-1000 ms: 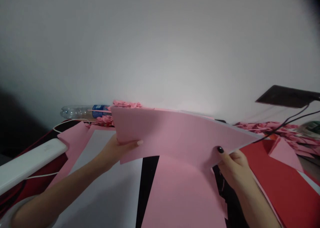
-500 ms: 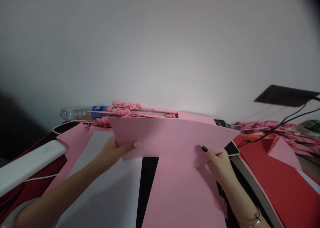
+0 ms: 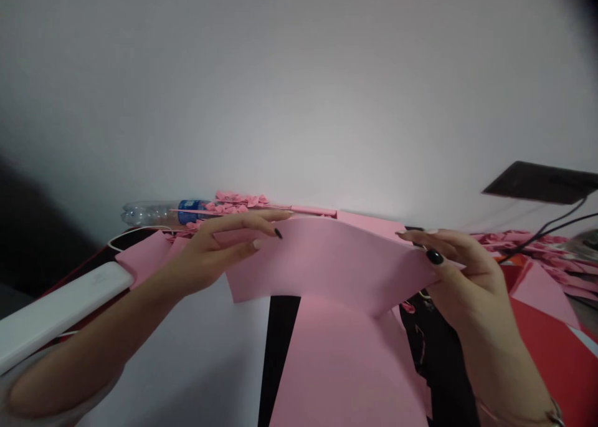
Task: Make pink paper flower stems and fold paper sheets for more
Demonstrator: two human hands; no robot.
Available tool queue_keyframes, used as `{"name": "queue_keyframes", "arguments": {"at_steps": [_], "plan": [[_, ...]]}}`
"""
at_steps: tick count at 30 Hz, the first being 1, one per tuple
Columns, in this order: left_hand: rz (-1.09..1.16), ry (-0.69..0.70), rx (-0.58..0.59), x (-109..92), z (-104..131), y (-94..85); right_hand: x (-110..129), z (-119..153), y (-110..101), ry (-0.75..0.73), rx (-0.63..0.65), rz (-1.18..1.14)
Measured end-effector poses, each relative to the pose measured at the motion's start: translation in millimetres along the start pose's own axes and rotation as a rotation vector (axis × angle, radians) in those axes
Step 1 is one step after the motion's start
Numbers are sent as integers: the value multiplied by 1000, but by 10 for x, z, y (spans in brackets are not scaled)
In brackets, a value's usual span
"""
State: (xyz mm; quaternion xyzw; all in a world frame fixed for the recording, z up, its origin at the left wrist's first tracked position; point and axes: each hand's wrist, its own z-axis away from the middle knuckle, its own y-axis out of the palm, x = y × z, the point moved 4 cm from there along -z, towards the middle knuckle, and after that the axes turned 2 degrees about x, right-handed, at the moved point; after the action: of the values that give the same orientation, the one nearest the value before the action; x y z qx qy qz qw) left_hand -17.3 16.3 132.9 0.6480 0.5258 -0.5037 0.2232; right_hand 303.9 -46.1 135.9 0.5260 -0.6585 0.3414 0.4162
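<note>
A sheet of pink paper (image 3: 322, 259) is held up in front of me, bowed a little between both hands. My left hand (image 3: 219, 252) grips its upper left part, thumb on the near face and fingers along the top edge. At the right end, my right hand (image 3: 460, 271) pinches the sheet, its dark-nailed thumb on the near side and fingers behind. Below the raised sheet lies more pink paper (image 3: 348, 364), and left of that a white sheet (image 3: 200, 358). Whether the raised sheet touches the paper beneath, I cannot tell.
A white oblong device (image 3: 65, 311) lies at left. A clear plastic bottle (image 3: 149, 214) and crumpled pink paper pieces (image 3: 240, 199) rest along the wall. To the right are red paper (image 3: 555, 358), a dark panel (image 3: 539, 182) and black cables (image 3: 558, 218).
Both hands have moved up to the sheet's upper edge, the right one also outward to the right end. The sheet now bows more.
</note>
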Motion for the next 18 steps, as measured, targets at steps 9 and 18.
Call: {"name": "queue_keyframes", "arguments": {"at_steps": [9, 18], "plan": [[-52, -122, -140, 153, 39, -62, -227, -36, -141, 86, -45, 5], [119, -546, -190, 485, 244, 173, -549, 67, 16, 266, -11, -113]]}}
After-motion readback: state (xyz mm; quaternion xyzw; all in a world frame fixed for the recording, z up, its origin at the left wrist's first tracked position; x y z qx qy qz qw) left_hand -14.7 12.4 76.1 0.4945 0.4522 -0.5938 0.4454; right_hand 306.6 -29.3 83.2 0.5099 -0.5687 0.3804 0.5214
